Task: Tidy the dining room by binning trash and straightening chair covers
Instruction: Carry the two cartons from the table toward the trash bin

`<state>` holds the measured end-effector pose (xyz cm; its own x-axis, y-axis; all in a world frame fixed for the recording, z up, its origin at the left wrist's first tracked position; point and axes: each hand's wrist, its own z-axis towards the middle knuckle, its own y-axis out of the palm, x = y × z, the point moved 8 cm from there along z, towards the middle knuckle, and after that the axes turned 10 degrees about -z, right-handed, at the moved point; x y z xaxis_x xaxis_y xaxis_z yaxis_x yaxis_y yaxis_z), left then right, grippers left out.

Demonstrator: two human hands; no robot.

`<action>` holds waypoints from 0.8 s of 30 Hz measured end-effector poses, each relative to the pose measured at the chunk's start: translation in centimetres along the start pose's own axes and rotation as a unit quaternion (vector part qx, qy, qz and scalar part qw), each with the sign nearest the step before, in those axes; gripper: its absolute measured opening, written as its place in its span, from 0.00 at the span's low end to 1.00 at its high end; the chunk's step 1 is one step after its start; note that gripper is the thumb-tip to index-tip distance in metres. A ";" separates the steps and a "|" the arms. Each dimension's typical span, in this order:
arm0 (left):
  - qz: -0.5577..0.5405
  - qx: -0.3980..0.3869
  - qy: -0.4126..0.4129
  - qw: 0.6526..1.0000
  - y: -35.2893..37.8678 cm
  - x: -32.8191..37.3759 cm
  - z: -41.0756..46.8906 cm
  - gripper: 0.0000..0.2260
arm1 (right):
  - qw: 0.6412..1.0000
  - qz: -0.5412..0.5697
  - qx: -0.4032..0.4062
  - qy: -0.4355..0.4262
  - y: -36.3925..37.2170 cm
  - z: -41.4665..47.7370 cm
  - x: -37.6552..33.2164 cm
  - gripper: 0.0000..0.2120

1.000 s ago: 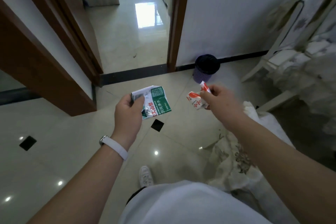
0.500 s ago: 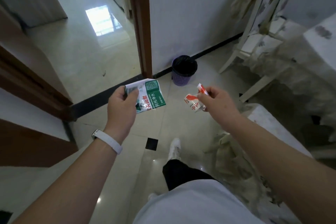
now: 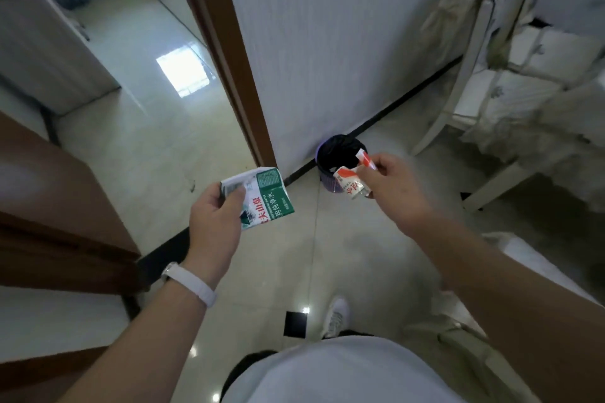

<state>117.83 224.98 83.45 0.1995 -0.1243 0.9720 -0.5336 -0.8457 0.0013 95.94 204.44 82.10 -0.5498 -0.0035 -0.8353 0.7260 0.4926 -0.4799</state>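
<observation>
Right hand [image 3: 389,183] pinches red wrapper [image 3: 352,181] nearest the bin [image 3: 340,149] — left hand [image 3: 216,216] grips green label [image 3: 266,198], farther back.

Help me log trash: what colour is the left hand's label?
Green and white label, head view.

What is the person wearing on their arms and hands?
No gloves, no sleeves in view. A white band sits on the wrist of the left hand. The right hand and its wrist wear nothing.
</observation>
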 end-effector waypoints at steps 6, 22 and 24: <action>0.017 -0.054 0.007 0.998 6.7 1.5 6.7 0.06 | 0.999 -0.020 0.038 0.012 -2.9 5.2 -0.9 0.07; 0.101 -0.286 -0.047 0.952 23.0 -0.1 30.6 0.05 | 0.961 -0.028 0.188 0.201 -2.9 19.3 -0.6 0.08; 0.100 -0.302 -0.049 0.947 25.1 0.2 34.3 0.05 | 0.957 -0.045 0.194 0.213 -2.3 21.5 -1.0 0.08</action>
<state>132.67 185.95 75.63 0.1039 -0.3237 0.9404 -0.9355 -0.3529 -0.0181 103.74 184.60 78.30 -0.6755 0.3648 -0.6408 0.7213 0.1463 -0.6770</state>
